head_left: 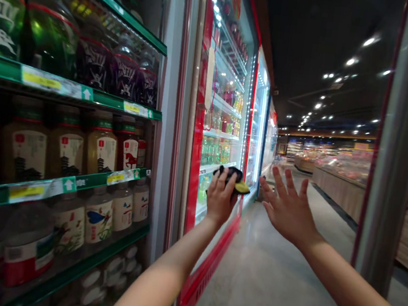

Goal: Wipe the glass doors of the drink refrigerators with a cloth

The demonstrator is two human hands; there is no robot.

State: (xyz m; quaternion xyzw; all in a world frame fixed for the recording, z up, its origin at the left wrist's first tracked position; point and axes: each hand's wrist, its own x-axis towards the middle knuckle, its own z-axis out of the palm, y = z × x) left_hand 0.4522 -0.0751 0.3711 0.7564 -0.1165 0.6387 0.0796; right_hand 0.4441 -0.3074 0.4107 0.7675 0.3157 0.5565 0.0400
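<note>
Black bundle: just right of the frame's centre, dark with a yellow patch at its right side; it is too blurred for us to name exactly.
Left hand: closed on the bundle, which shows beyond our fingers.
Right hand: open, fingers spread, nothing gripped, just right of the left one and apart from it; we cannot tell whether it touches glass.
Green-edged shelves: down the left side of the frame, with yellow price tags along the edges.
Bottles: upright in rows; we see green and dark purple ones at upper left, pale-labelled ones below.
Red-framed cooler: around the middle, lit inside, drinks on its shelves, behind our left hand.
Metal post: upright on the right side, behind our right forearm.
Grey floor: lower middle, running back beside wood-sided counters.
Ceiling lights: small and bright at upper right.
</note>
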